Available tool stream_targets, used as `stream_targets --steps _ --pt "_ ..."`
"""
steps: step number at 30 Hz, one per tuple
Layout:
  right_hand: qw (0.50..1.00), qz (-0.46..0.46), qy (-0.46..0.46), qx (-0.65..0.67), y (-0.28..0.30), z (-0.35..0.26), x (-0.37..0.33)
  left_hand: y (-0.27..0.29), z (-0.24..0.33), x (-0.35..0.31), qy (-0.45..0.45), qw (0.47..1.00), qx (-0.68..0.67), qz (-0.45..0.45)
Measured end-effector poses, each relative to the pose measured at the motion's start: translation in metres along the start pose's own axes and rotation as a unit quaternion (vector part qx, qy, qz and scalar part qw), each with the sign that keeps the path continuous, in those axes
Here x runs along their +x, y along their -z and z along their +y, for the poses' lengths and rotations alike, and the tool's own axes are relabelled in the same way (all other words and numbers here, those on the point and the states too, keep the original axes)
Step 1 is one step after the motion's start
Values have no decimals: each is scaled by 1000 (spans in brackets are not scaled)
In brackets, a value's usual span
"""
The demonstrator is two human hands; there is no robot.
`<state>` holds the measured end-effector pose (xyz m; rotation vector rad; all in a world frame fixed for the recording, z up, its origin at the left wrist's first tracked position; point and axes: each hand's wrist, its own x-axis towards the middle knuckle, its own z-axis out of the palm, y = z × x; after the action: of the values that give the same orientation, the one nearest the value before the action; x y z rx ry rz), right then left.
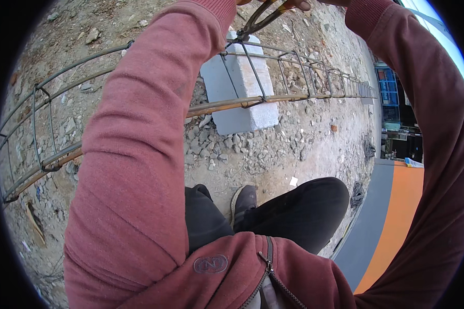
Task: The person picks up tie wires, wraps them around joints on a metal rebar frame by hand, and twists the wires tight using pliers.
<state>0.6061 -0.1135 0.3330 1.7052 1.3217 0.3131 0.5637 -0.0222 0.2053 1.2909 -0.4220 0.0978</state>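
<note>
At the top edge, my left hand is closed round the handles of a pair of metal pincers; most of the hand is cut off. The pincers' jaws point down at a bar of a long steel rebar cage, close to a crossing with one of its stirrups. Beneath the cage a white block props it above the ground. Only a sliver of my right hand shows, right of the pincers, with its fingers out of the frame.
The cage runs from the far left to the right across rubble-strewn ground. My shoe and bent knee are just behind it. At the right are a grey and orange surface and a blue structure. A wood scrap lies left.
</note>
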Motion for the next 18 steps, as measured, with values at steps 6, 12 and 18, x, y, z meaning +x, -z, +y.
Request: stream_targets --steps 6,12,18 --pt "947 -307 -51 86 20 8 14 -70 4 -14 -127 908 268 297" --pt "985 118 109 -64 24 -6 -7 -4 -16 17 -56 996 -58 23" --pt "997 31 72 -7 -2 0 8 -16 -11 1 -122 981 -142 49"
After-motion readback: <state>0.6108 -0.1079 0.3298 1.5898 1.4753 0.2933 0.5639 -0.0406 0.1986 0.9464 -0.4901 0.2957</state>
